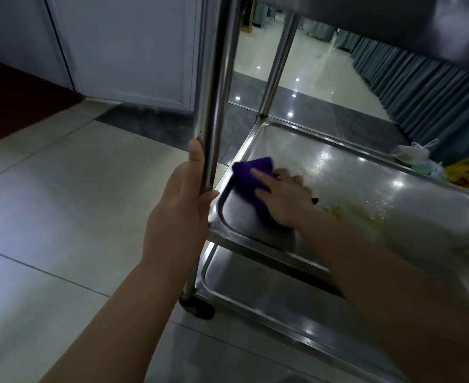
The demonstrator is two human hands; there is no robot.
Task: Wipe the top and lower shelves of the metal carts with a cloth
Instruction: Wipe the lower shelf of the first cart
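A steel cart stands in front of me with its middle shelf [338, 167] at centre right and a lower shelf [269, 294] beneath it. My left hand [183, 205] is wrapped around the near upright post [218, 92] at the shelf's corner. My right hand [286, 197] presses a purple cloth [248, 175] flat onto the near left corner of the middle shelf. A yellowish smear [352, 211] lies on the shelf just right of that hand. The underside of the top shelf [393, 17] hangs across the upper right.
A caster wheel [197, 306] sits under the near post. A white door [128, 48] stands behind on the left. Teal pleated table skirts [427, 98] line the right side. White and yellow plastic bags [449, 170] lie on the floor beyond the cart.
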